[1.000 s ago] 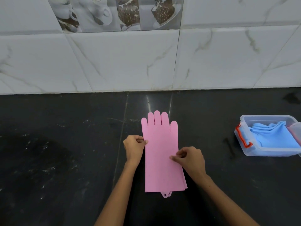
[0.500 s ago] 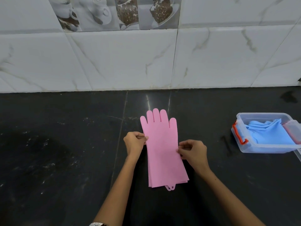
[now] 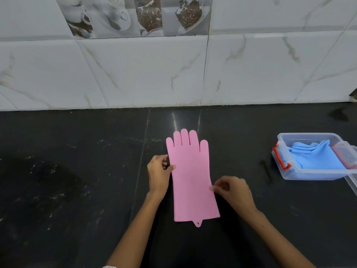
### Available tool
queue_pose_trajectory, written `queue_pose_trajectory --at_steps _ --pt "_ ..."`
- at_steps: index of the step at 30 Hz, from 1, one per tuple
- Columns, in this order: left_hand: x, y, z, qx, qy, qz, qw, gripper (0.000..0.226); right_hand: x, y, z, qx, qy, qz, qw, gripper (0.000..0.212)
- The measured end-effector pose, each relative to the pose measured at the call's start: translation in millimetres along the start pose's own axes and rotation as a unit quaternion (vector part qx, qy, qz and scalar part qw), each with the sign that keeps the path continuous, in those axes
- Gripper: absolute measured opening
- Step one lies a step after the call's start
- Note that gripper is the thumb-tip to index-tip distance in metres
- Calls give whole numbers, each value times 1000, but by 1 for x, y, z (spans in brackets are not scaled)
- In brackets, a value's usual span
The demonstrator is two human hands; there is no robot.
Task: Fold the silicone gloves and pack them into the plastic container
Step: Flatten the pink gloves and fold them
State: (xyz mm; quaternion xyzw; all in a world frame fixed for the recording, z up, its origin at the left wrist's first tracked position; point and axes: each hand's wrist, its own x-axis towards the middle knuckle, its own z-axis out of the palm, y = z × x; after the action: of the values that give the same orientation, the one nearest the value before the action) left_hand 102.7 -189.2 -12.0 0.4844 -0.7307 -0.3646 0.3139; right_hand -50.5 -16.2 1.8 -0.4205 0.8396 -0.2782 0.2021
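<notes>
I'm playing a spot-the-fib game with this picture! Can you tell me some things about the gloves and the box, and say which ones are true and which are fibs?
1. The pink glove lies flat, fingers pointing at the wall. True.
2. The pink glove is inside the plastic container. False: it lies on the black counter.
3. Blue gloves are in the container. True.
4. The container's latch is green. False: it is red.
5. The left hand touches the glove's edge. True.
</notes>
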Motion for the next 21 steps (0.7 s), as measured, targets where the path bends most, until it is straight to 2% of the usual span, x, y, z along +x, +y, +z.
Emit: queue_pose_trajectory --at_steps 2,4,6,9,13,21 --pt "-4 -2 -10 41 -30 130 990 27 13 0 -6 13 32 -101 994 12" --pt "-8 -6 -20 99 -104 239 960 25 26 -3 -7 15 -10 -184 983 24" --pt "-13 -11 -26 164 -168 298 925 26 37 0 -5 -14 -76 -218 973 36" --pt "-16 -23 -30 218 -238 316 892 30 48 13 -6 -35 -115 -222 968 45" --pt "-10 -33 -40 198 -284 313 885 34 54 21 -8 -43 -118 -250 960 37" --pt "-3 -38 -40 199 -265 355 874 27 58 28 -8 -77 -101 -293 948 33"
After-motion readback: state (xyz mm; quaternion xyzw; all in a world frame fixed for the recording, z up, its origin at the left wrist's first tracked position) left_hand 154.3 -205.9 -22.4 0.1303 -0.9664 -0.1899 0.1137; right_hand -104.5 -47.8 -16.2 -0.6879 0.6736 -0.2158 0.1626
